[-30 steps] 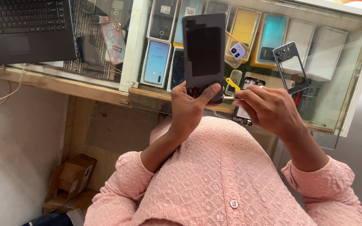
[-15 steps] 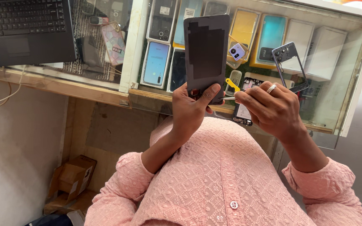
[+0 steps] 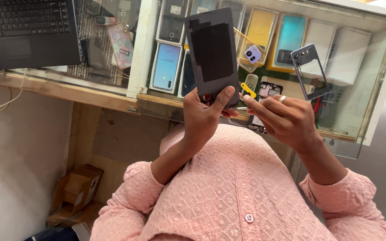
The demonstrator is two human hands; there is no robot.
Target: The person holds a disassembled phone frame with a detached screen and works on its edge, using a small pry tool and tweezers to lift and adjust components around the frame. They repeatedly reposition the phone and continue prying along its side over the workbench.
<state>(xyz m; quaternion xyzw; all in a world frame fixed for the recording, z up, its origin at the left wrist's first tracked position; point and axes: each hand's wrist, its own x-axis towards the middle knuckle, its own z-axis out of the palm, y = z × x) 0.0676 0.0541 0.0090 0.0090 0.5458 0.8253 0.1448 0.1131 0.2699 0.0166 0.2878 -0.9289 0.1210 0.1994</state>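
Head view, left hand: the left hand (image 3: 208,114) is closed on the lower end of a dark phone panel (image 3: 213,53), thumb across its near edge, holding it upright above the bench (image 3: 157,100).
Head view, right hand: the right hand (image 3: 282,118) is pinched narrow around a thin metal tool (image 3: 241,108), with a ring on one finger; the tool's tip points at the panel's lower right corner.
Where the panel is: raised over the glass bench top, centre of the view, touching only the left hand.
Around it: a grey phone frame (image 3: 310,71) lies on the glass to the right, a small yellow pick (image 3: 248,89) sits just beside the hands, a laptop (image 3: 25,31) is far left, and phone boxes (image 3: 331,51) sit under the glass.
Doing the step well: a steady panel and a shallow tool angle at the corner look safest, as the panel seems thin.
Hard to make out: the tool's tip and handle are mostly hidden by fingers, and I cannot tell whether it touches the panel.
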